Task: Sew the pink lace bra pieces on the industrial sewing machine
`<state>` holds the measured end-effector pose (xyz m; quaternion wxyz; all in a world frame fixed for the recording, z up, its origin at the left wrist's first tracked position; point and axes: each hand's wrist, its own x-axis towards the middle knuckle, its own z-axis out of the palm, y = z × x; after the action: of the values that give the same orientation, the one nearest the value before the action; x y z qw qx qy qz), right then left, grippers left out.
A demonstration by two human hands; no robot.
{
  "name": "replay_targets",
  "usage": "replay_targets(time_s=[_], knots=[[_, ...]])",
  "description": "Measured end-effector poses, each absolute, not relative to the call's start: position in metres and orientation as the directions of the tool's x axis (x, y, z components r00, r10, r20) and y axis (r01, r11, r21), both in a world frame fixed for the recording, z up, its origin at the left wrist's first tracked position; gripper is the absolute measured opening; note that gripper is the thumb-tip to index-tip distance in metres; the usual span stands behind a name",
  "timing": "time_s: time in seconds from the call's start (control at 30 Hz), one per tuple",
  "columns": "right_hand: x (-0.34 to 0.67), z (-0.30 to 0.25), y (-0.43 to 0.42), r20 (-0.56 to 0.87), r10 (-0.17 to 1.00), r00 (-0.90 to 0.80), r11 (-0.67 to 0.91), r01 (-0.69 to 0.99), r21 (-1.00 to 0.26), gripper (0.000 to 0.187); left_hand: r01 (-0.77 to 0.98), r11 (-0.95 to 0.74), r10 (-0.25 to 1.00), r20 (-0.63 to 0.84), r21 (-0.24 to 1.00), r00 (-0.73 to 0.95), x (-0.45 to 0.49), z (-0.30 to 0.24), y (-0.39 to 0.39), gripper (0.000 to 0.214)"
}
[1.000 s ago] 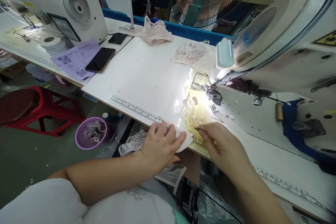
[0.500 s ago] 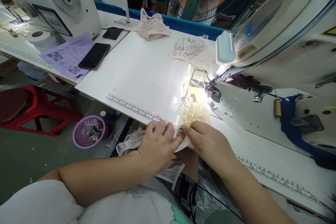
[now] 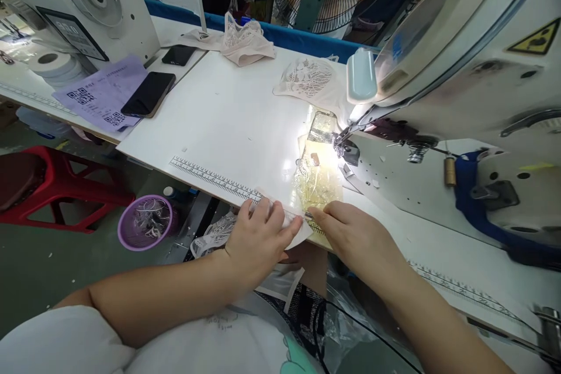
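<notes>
My left hand (image 3: 258, 234) bears down on a pale pink fabric piece (image 3: 300, 235) at the table's front edge, its fingers bent over the cloth. A lace part (image 3: 214, 235) of pale cloth hangs over the edge beside that wrist. Just to the right, my right hand (image 3: 355, 236) is closed in a pinch around a small metal-tipped tool (image 3: 309, 215), whose exact kind is hidden by the fingers. The tip points at the fabric near my left index finger. Beneath and behind lies a yellowish clear plastic sheet (image 3: 313, 184), taped to the table.
A sewing machine (image 3: 456, 87) with a lit needle area stands at right. Lace bra pieces (image 3: 307, 79) lie toward the back. Phones (image 3: 149, 94) and a printed paper (image 3: 103, 93) are at left. A purple basket (image 3: 125, 234) and a red stool (image 3: 61, 187) stand on the floor.
The view has shifted slightly to the right. My right hand with the tool has drawn a little away from my left fingers, showing more of the metal tip. The left hand keeps its place.
</notes>
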<state>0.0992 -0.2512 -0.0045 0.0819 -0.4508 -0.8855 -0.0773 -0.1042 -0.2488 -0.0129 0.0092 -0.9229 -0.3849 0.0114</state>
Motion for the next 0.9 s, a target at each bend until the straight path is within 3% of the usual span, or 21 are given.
replay_targets(time_s=[0.17,0.4,0.57,0.9], knots=[[0.092,-0.01,-0.246,0.158,0.795,-0.586,0.595,0.804,-0.008,0.029,0.712,-0.701,0.713,-0.001,-0.034,0.701,-0.105,-0.014,-0.249,0.066],[0.118,-0.007,-0.257,0.113,0.827,-0.551,0.554,0.832,0.004,0.026,0.705,-0.708,0.706,0.0,-0.03,0.709,-0.105,-0.013,-0.248,0.064],[0.11,-0.008,-0.256,0.204,0.817,-0.54,0.55,0.835,0.008,0.03,0.708,-0.705,0.708,0.012,-0.042,0.706,-0.105,-0.014,-0.25,0.066],[0.104,-0.011,-0.248,0.099,0.804,-0.587,0.589,0.808,0.01,0.03,0.705,-0.708,0.706,-0.016,-0.041,0.708,-0.106,-0.012,-0.249,0.064]])
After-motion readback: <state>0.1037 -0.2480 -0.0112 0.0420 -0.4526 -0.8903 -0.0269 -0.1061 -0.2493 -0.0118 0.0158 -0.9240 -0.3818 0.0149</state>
